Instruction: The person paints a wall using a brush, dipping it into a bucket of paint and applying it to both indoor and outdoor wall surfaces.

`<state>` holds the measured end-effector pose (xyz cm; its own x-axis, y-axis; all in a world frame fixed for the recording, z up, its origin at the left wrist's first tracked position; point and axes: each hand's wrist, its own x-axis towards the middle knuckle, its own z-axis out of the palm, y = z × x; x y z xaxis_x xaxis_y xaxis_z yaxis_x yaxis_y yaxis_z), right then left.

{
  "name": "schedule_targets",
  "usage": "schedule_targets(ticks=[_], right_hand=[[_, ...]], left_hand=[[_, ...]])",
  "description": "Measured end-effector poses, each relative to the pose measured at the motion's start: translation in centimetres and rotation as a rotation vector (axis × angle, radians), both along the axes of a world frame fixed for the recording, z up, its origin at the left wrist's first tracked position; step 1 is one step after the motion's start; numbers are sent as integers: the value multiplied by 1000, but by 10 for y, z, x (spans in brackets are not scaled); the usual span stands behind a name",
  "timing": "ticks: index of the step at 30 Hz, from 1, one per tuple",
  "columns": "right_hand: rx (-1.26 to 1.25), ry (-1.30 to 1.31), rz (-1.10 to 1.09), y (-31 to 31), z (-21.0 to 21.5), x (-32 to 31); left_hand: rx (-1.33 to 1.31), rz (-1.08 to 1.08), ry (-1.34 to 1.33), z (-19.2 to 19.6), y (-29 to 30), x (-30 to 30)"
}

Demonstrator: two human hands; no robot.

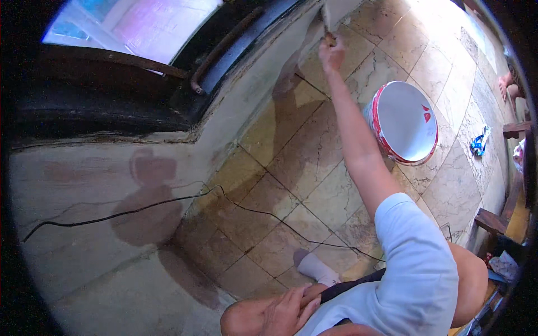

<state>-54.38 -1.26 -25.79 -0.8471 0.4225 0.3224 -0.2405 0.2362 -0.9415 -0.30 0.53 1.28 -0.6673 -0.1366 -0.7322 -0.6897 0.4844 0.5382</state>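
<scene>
Reaching far forward, my right hand point(332, 55) grips the handle of a paintbrush point(327, 23). Its pale bristle end is at the low wall point(269, 95), close to where the wall meets the tiled floor. My left hand point(287, 311) lies over my bent knee with its fingers stretched out and nothing visible in them. To the right of my outstretched forearm stands a round bucket point(406, 120), white inside with a red-patterned rim and small red marks on the inner wall.
A thin black cable point(280, 219) runs from the left wall across the floor tiles. Above the wall is a dark window frame point(112, 95). A blue-and-white crumpled wrapper point(480, 141) lies right of the bucket. Wooden furniture point(496, 221) and another person's foot point(504, 84) show at the right edge.
</scene>
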Motion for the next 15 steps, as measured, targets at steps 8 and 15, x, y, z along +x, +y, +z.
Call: schedule_targets(ticks=[8,15], right_hand=[[-20,-153,325,-54,-3,179],[-88,-482,870,-65,24,345]], left_hand=[[-6,-44,-18,0,2,-6],[-33,-33,56,1,-1,3]])
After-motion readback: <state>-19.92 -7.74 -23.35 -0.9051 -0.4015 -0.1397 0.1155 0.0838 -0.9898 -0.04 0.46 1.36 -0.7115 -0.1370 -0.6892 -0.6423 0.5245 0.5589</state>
